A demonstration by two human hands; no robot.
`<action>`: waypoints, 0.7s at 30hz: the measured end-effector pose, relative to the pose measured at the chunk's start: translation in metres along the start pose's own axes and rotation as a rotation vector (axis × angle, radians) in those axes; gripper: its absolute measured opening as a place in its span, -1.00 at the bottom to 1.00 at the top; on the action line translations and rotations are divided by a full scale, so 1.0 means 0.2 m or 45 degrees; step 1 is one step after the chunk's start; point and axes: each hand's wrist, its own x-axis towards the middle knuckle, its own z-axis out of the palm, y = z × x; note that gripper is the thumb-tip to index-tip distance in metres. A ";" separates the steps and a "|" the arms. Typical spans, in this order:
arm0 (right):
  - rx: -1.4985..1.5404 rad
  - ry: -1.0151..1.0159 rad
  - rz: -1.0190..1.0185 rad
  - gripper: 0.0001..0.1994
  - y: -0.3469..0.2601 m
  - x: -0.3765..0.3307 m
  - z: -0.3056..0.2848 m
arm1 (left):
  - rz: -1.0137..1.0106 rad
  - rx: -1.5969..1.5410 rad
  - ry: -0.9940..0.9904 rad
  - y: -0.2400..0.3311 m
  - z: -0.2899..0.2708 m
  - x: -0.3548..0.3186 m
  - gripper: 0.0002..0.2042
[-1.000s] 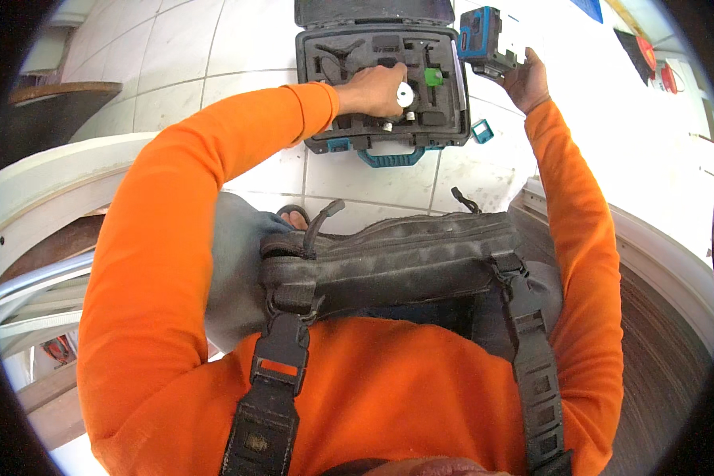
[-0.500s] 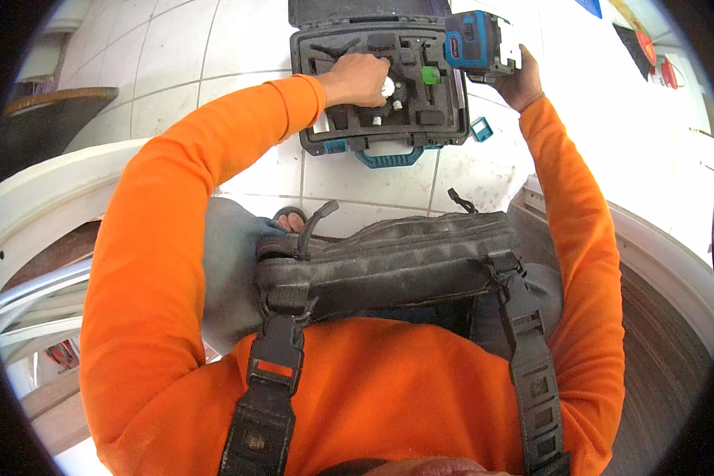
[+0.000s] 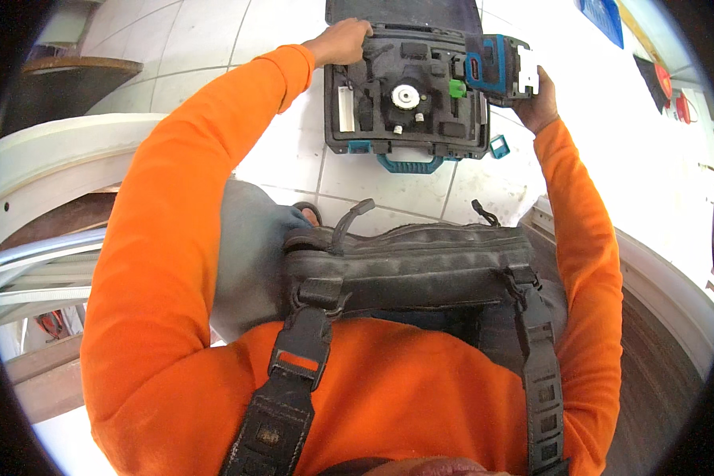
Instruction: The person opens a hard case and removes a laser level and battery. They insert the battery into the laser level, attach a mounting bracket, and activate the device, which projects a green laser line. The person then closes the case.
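Observation:
My right hand [image 3: 538, 103] is wrapped round the right side of a boxy blue-and-black laser level [image 3: 488, 67], raised at the right edge of an open hard case [image 3: 468, 149]. Curled fingers of my left hand [image 3: 343, 43] rest at the case's far left corner; their tips are partly hidden, so what they grip does not show. Inside, the black foam holds a white round disc [image 3: 405, 97] on a dark base with small white knobs. A green piece [image 3: 457, 88] sits in a slot to its right, and a white flat strip [image 3: 347, 109] lies along the left side.
The case stands on white floor tiles, with its dark lid [image 3: 404, 11] folded back and its teal handle [image 3: 410, 165] toward me. A small teal frame [image 3: 499, 147] lies to its right. A black pouch [image 3: 420, 258] hangs at my waist. A blue object [image 3: 601, 20] lies far right.
My left hand has moved off the white disc to the case's far left corner, uncovering the disc. The laser level stays in my right hand. The whole view has shifted slightly.

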 end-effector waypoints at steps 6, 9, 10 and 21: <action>-0.068 0.006 -0.025 -0.57 0.00 -0.03 0.00 | 0.005 -0.054 -0.269 0.13 -0.07 -0.11 -0.50; -0.120 -0.037 -0.078 -0.58 0.00 -0.01 0.04 | 0.127 0.019 0.026 0.11 0.00 -0.17 -0.52; -0.168 -0.067 -0.083 -0.58 0.00 -0.01 0.04 | 0.152 0.034 0.109 0.14 0.00 -0.17 -0.54; -0.765 0.089 -0.409 -0.44 0.05 -0.06 0.24 | -0.345 -2.020 -0.460 0.61 -0.26 0.01 -0.26</action>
